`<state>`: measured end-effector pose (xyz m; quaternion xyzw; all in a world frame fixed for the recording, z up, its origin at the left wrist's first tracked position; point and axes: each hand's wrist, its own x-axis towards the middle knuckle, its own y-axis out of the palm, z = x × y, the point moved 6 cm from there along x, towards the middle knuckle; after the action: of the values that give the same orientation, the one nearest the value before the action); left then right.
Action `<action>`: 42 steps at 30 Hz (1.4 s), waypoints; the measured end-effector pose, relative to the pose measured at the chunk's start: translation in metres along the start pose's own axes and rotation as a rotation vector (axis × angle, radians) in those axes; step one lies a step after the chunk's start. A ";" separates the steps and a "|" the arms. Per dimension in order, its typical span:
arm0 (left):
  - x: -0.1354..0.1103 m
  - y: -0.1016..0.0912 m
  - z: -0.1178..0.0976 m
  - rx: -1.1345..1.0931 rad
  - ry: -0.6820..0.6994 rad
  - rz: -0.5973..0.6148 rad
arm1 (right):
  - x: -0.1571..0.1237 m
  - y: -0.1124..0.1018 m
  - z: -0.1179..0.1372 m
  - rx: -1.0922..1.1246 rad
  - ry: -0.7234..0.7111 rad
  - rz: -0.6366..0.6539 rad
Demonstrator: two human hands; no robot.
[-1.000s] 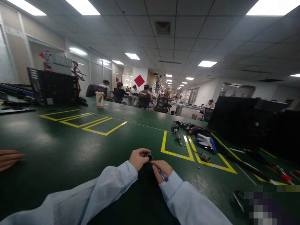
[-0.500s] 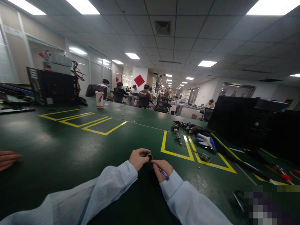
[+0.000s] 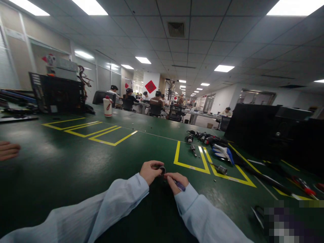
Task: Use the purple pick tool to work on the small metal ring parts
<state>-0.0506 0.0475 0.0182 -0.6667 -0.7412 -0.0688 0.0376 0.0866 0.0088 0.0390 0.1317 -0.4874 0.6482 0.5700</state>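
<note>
My left hand [image 3: 151, 172] is closed on a small dark ring-shaped metal part [image 3: 162, 169], holding it just above the table. In my right hand [image 3: 177, 182] is a slim screwdriver [image 3: 180, 186] with a purple handle. Its front end points at the metal part; whether the tip touches it I cannot tell. Below the two hands a tiny speck-like piece [image 3: 164, 181] shows. To the right, a cylindrical metal part with a thin shaft [image 3: 222, 169] lies inside a yellow tape outline, and a smaller metal part [image 3: 193, 150] lies further back.
The green table [image 3: 83, 168] carries yellow tape outlines [image 3: 115, 144]. Blue-and-white gloves [image 3: 222, 153] and dark tools [image 3: 202, 136] lie at right. A white cup [image 3: 107, 106] and a black computer case [image 3: 58, 94] stand back left. Another person's hand [image 3: 9, 150] rests at the left edge.
My right hand has moved slightly right, and the screwdriver handle now tilts flatter. My left hand has hardly moved. The other person's hand has shifted away from me and left.
</note>
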 end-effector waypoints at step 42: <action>-0.019 -0.001 -0.013 0.022 -0.029 -0.073 | -0.002 -0.006 0.020 -0.061 -0.049 0.002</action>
<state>-0.0502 0.0266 0.0279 -0.6398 -0.7661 -0.0525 0.0315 0.0850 -0.0094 0.0502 0.1295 -0.5209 0.6302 0.5610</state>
